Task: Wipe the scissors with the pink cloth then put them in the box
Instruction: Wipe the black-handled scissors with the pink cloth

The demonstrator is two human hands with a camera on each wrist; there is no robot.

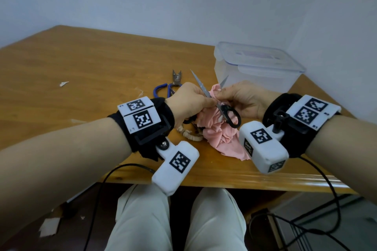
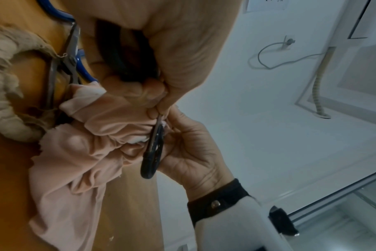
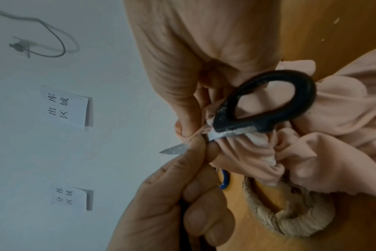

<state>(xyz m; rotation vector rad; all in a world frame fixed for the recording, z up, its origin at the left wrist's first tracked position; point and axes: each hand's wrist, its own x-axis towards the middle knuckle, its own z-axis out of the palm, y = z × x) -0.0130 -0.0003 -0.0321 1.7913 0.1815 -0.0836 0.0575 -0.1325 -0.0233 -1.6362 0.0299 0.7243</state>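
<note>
Black-handled scissors (image 1: 224, 111), one; pink cloth (image 1: 220, 136), one

Both arms reach forward over the table edge, each with a black band and white blocks at the wrist. The left hand (image 1: 188, 99) is curled tight, fingers folded in. The right hand (image 1: 242, 98) faces it, fingertips (image 3: 189, 135) pinched together. The two hands touch.

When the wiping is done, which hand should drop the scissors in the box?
Probably the left hand: it grips a handle of the scissors. The right hand is nearer the box, but it pinches the pink cloth round a blade.
</note>
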